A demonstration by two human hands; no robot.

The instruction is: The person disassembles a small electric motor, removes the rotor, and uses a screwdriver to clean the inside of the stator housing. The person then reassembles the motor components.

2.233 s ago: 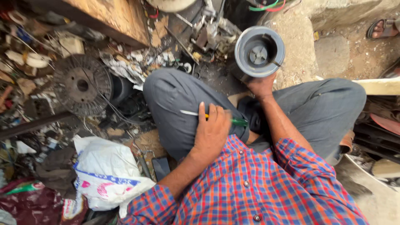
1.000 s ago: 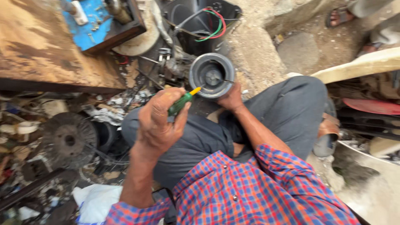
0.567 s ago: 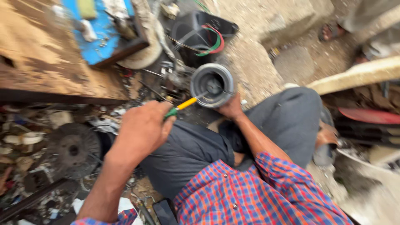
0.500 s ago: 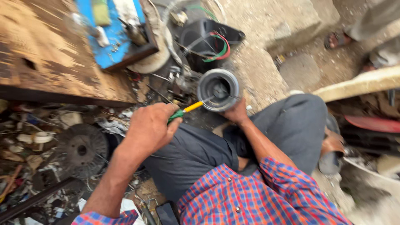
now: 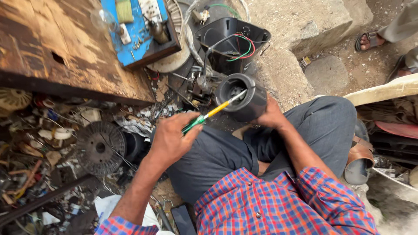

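Note:
My left hand (image 5: 170, 140) grips a green and yellow screwdriver (image 5: 210, 114) by its handle. Its metal tip reaches into the open mouth of a dark grey cylindrical housing (image 5: 244, 96). My right hand (image 5: 272, 115) holds that housing from behind and below, tilted toward my left, over my grey trousers (image 5: 226, 152). I sit on the ground in a red and blue checked shirt (image 5: 278, 204).
A black plastic casing (image 5: 230, 41) with red and green wires lies beyond the housing. A rusty board (image 5: 56, 48) and a blue tray of small parts (image 5: 139, 30) lie at upper left. A round metal disc (image 5: 99, 147) sits among scrap. Another person's sandalled foot (image 5: 370, 41) is at upper right.
My left hand lifted the screwdriver off my lap and brought its tip into the housing. My right hand lowered and tilted the housing toward it. The view shifted left.

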